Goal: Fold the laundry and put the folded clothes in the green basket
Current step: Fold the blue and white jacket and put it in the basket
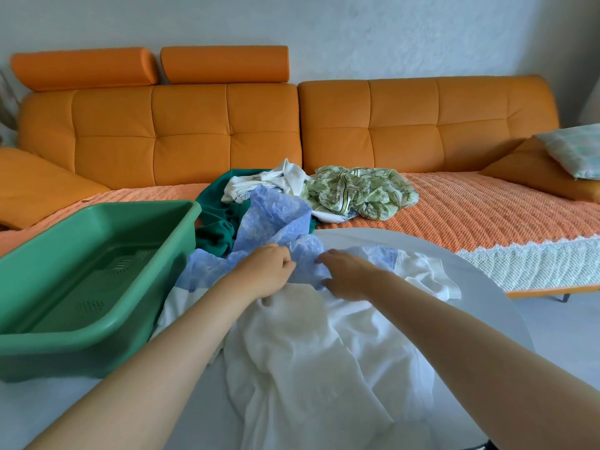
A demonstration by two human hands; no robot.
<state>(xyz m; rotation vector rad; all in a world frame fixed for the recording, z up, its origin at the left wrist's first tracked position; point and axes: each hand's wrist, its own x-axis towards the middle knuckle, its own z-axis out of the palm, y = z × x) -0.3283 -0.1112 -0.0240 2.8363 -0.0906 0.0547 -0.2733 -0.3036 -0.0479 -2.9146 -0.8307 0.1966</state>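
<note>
Mostly sofa point(422, 125) across the upper frame, with the unfolded pile on its seat at centre: a floral cloth point(357, 193), a dark green cloth point(214, 222) and a pale one point(259, 183). Table point(480, 287) fills the lower frame. Basket point(81, 336) sits at left on the table, no clothes seen inside. White cloth point(308, 352) lies crumpled on the table at lower centre, under both forearms.

Blue cloth point(276, 216) is the piece in hand. It runs from the hands up and away toward the pile, long axis roughly lower left to upper centre, bunched rather than flat.

Left hand point(263, 271) has curled fingers pinching the blue cloth. Right hand point(347, 274) just beside it grips the same cloth. Left hand is nearer the basket.

Hard to tell: the blue cloth's edges, where it ends behind the dark green cloth, and the right fingertips, tucked into the fabric.
</note>
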